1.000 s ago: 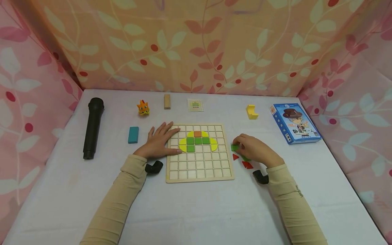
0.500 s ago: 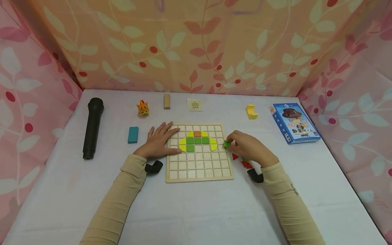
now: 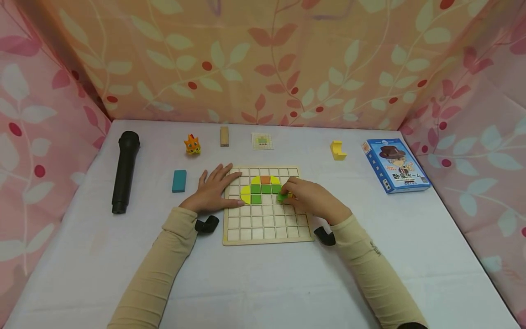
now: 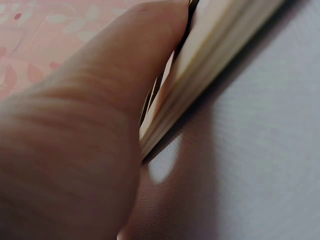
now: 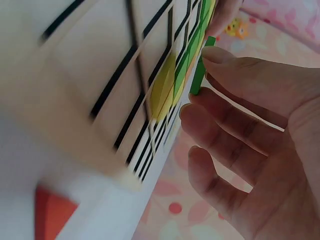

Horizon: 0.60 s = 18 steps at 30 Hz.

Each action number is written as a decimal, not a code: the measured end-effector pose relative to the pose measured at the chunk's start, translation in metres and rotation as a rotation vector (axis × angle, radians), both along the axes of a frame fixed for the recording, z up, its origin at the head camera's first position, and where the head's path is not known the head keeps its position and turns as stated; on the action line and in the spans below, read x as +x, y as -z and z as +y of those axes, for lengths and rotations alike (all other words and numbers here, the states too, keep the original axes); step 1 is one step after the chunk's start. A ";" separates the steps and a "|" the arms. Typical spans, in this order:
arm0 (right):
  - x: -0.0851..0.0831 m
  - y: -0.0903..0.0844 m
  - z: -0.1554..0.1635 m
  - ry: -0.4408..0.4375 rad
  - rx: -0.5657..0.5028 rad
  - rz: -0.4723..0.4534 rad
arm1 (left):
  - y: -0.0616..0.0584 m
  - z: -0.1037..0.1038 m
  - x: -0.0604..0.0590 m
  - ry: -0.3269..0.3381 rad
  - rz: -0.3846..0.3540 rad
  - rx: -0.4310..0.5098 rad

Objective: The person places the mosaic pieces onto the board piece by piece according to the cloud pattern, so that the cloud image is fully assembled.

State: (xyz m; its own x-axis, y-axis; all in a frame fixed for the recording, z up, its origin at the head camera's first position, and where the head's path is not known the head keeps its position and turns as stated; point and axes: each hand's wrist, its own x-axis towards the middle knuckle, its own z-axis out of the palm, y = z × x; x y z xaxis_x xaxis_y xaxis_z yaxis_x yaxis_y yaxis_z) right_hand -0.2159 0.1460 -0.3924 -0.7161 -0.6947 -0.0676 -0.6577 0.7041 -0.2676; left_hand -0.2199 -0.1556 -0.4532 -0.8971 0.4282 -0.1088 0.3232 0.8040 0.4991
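Observation:
A wooden grid board (image 3: 267, 234) lies flat on the white table. Green squares (image 3: 265, 188), yellow rounded pieces (image 3: 245, 193) and an orange square (image 3: 265, 180) form an arch in its upper cells. My left hand (image 3: 211, 192) rests with spread fingers on the board's left edge; the left wrist view shows that hand (image 4: 85, 95) close up against the board's side (image 4: 200, 70). Over the arch's right side, my right hand (image 3: 314, 198) pinches a green square tile (image 5: 198, 75) between thumb and fingertips, close above the board. It covers most of the yellow pieces there.
A red piece (image 5: 50, 212) lies beside the board, mostly hidden in the head view. Behind stand a pattern card (image 3: 262, 141), wooden block (image 3: 224, 136), orange toy figure (image 3: 192, 145) and yellow block (image 3: 338, 151). A microphone (image 3: 125, 173) and teal block (image 3: 179, 181) lie left, a blue box (image 3: 396, 165) right.
My right hand picked up the green tile from the pieces right of the board and has carried it left over the board's arch. My left hand has stayed in place.

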 end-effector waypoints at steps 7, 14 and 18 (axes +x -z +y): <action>-0.001 0.003 -0.022 -0.081 0.001 0.018 | 0.002 -0.001 -0.001 0.000 0.007 -0.003; -0.002 0.005 -0.033 -0.075 0.033 -0.029 | 0.001 0.000 -0.001 0.001 0.001 -0.003; -0.003 0.008 -0.037 -0.076 0.048 -0.032 | 0.002 0.000 -0.002 0.004 0.005 -0.004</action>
